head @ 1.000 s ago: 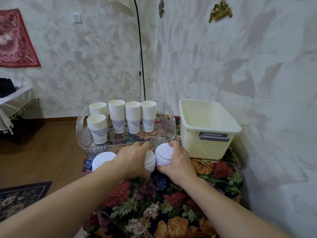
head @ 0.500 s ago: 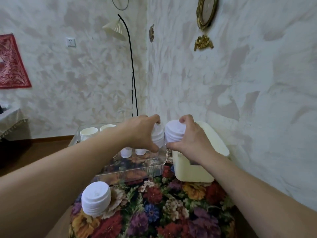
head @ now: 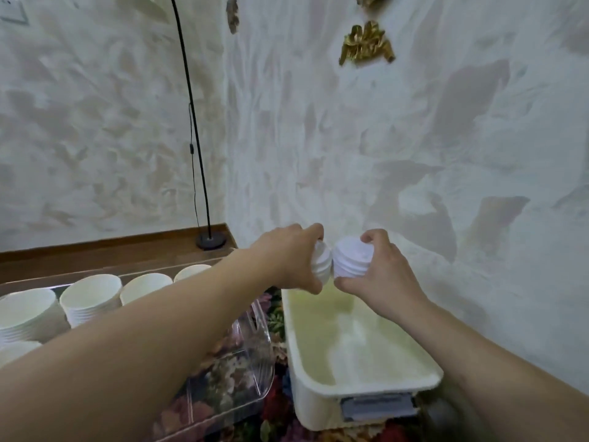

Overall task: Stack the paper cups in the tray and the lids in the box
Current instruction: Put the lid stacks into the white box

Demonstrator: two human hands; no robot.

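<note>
My left hand grips a stack of white lids and my right hand grips a second stack of white lids. Both stacks hang side by side, almost touching, above the far end of the cream plastic box. Nothing shows on the visible part of the box's floor. Several stacks of white paper cups stand in the clear plastic tray at the left, partly hidden by my left forearm.
The tray and box sit side by side on a floral tablecloth. A textured wall runs close behind and to the right of the box. A black floor lamp pole stands in the corner on its round base.
Both hands carried their lid stacks rightwards from above the tray's edge to above the box. The view swung right and down, so the lid stack left on the table dropped out of sight.
</note>
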